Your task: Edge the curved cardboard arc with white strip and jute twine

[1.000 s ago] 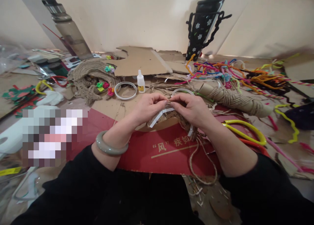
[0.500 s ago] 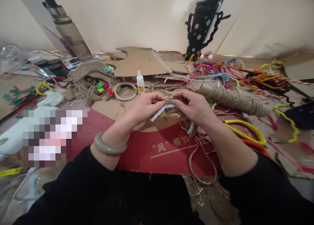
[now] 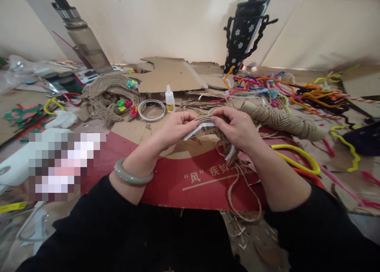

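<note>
My left hand (image 3: 175, 128) and my right hand (image 3: 236, 126) pinch opposite ends of a short stretch of twine (image 3: 204, 118) along the top edge of a curved cardboard piece (image 3: 213, 132). Printed characters and a strip of white tape show on the side of that cardboard facing me. Its right arm runs down below my right palm, where twine is wrapped round its end. From there a loose twine loop (image 3: 229, 193) hangs over the edge of a red cardboard sheet (image 3: 172, 185). My fingertips partly hide the strands.
A small glue bottle (image 3: 170, 101) and a tape ring (image 3: 139, 111) stand beyond my left hand. A twine-wound tube (image 3: 285, 123) and yellow-handled scissors (image 3: 311, 157) lie right. Behind left is a twine-wrapped arch (image 3: 103, 84) with a twine star (image 3: 105, 113). Pipe cleaners (image 3: 273, 86) heap back right.
My right hand has shifted slightly right, and the gap between my hands is a little wider. The curved cardboard has turned slightly, showing more of its tape strip.
</note>
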A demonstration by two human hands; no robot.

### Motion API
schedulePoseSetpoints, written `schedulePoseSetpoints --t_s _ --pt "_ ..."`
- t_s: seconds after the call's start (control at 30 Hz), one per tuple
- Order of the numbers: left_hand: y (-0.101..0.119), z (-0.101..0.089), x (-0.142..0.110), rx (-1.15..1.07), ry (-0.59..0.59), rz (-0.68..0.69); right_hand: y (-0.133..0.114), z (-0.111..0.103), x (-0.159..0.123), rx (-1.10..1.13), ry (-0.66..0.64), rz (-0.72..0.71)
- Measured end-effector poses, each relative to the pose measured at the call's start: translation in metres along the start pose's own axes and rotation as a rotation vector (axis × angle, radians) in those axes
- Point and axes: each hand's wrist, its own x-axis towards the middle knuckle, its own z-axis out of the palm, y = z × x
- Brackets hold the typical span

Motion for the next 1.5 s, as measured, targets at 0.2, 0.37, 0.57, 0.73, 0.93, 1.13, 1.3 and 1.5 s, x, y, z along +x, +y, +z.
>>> schedulePoseSetpoints --t_s 0.2,0.37,0.57,0.73,0.93,1.13,1.3,1.5 --pt "-0.0037 0.0017 0.001 0.072 0.052 0.023 0.0016 0.0015 -0.0008 -0.033 -0.034 -0.026" --pt "-0.0011 0.0038 0.0002 0.035 0.039 -0.006 0.0003 0.0033 -0.0031 -0.066 -0.037 -0.03" --pt "-0.0004 0.0034 -0.0005 -0.017 -0.003 -0.009 -0.0044 0.0007 -0.0034 -0.015 -0.062 0.041" --pt "-0.002 -0.0016 0.0006 -0.092 -0.039 -0.006 -0.0047 -0.003 0.0007 0.006 0.007 0.12" --pt "-0.0011 -0.0015 0.001 -0.073 -0.032 -0.051 0.0023 -0.0001 0.0005 -0.006 0.022 0.069" --pt "0.0003 0.0006 0.0005 -0.059 -0.044 -0.044 0.0015 0.003 -0.0025 -0.031 0.071 -0.023" --pt "0.0015 0.0014 0.0001 -0.073 -0.008 -0.033 -0.002 -0.0003 -0.0012 0.008 0.068 -0.001" --pt "-0.0035 0.003 0.0021 -0.113 0.083 0.132 -0.002 -0.0016 0.0002 0.016 0.077 0.043"
